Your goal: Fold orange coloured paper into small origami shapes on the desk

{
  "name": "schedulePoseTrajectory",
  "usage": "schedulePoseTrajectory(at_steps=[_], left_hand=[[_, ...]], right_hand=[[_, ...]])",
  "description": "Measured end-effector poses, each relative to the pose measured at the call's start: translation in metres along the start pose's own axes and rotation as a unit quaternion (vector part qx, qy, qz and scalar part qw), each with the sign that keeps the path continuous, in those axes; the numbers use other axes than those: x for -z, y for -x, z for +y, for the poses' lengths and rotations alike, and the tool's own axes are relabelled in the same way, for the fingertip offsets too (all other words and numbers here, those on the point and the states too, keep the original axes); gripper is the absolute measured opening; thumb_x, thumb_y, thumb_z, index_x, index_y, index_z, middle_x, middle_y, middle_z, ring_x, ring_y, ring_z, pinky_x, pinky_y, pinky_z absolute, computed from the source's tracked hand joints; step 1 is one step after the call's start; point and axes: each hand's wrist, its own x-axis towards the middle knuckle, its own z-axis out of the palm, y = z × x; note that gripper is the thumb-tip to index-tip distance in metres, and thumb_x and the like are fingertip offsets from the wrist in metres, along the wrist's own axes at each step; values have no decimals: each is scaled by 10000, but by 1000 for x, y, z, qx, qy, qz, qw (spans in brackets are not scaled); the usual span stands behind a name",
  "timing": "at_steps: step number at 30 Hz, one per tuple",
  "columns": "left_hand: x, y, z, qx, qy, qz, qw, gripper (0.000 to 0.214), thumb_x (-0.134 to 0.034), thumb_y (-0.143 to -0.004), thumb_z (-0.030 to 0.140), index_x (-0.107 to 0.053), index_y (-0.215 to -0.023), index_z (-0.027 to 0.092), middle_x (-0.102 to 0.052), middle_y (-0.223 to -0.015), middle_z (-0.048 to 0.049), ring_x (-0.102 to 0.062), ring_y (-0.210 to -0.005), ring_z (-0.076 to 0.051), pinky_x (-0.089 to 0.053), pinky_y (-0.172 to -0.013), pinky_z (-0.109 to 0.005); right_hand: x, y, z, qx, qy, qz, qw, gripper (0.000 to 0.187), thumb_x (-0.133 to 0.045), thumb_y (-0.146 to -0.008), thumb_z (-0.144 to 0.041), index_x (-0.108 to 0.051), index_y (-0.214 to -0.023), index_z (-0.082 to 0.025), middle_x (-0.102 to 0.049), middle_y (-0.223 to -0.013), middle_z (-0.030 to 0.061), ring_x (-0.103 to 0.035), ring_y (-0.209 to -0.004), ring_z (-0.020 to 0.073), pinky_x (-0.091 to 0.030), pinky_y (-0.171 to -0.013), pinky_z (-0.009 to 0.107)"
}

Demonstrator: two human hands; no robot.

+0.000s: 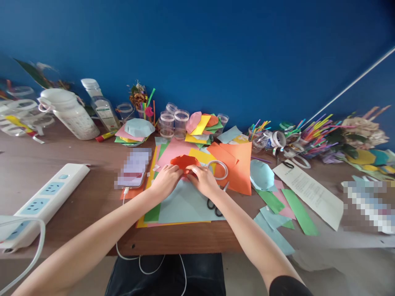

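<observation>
My left hand (166, 179) and my right hand (203, 179) meet at the middle of the wooden table (61, 156). Both pinch the near edge of a folded orange-red paper shape (184, 161). The shape rests on a stack of coloured paper sheets (180, 205), pale blue on top. A roll of clear tape (218, 169) lies just right of my right hand. Black-handled scissors (214, 205) lie under my right wrist.
A phone (133, 172) on a cable lies left of the sheets, a white power strip (46, 197) further left. Plastic cups (174, 122), a white jar (72, 113), paper stacks (203, 125) and coloured sticks (311, 131) line the back. Paper strips (298, 209) and a printed sheet (311, 193) lie right.
</observation>
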Motion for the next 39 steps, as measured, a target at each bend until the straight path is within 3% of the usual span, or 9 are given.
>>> schedulePoseTrajectory(at_steps=[7, 15, 21, 25, 28, 34, 39], left_hand=[[-1, 3, -3, 2, 19, 33, 999, 127, -497, -907, 201, -611, -860, 168, -611, -729, -29, -569, -761, -211, -379, -680, -324], [5, 3, -1, -13, -4, 19, 1000, 134, -481, -883, 136, -590, -808, 161, -603, -753, -38, -557, -755, -207, -354, -652, -323], [9, 3, -2, -13, -5, 1, 1000, 161, -447, -900, 130, -589, -827, 150, -599, -820, -56, -541, -793, -211, -368, -678, -328], [7, 2, -5, -3, 8, -2, 1000, 134, -471, -894, 140, -599, -853, 144, -588, -862, -63, -540, -813, -206, -379, -682, -314], [7, 3, -7, -24, 6, -1, 1000, 115, -489, -882, 123, -588, -825, 142, -600, -842, -51, -548, -795, -196, -373, -669, -307], [5, 2, -13, -79, -9, 33, 996, 127, -492, -886, 131, -575, -793, 152, -628, -829, -49, -561, -840, -200, -354, -669, -311], [6, 1, -14, -115, -14, 53, 992, 184, -420, -924, 145, -584, -841, 161, -636, -833, -57, -562, -863, -199, -351, -699, -318]], right_hand=[[-6, 1, 0, -19, 37, 22, 999, 222, -511, -897, -210, -591, -1104, -201, -704, -919, 59, -639, -823, 205, -431, -785, 312], [-4, 4, 5, 62, 94, 4, 994, 260, -504, -913, -263, -566, -1149, -173, -700, -942, 94, -634, -881, 206, -420, -836, 328], [0, 4, 4, 6, 136, -40, 990, 256, -505, -914, -343, -584, -1109, -198, -700, -851, 77, -641, -780, 208, -427, -668, 278], [1, 4, 1, 24, 121, -28, 992, 237, -501, -919, -309, -574, -1115, -198, -698, -956, 79, -638, -887, 204, -435, -744, 279], [2, 5, -1, 46, 130, -42, 990, 243, -488, -926, -284, -559, -1140, -192, -697, -989, 82, -638, -910, 201, -432, -749, 275], [2, 7, -2, 21, 159, -90, 983, 265, -454, -943, -302, -544, -1179, -222, -710, -925, 65, -661, -796, 193, -414, -617, 249], [3, 8, 6, 16, 124, -69, 990, 313, -489, -920, -271, -522, -1226, -211, -679, -1081, 75, -644, -942, 204, -462, -711, 265]])
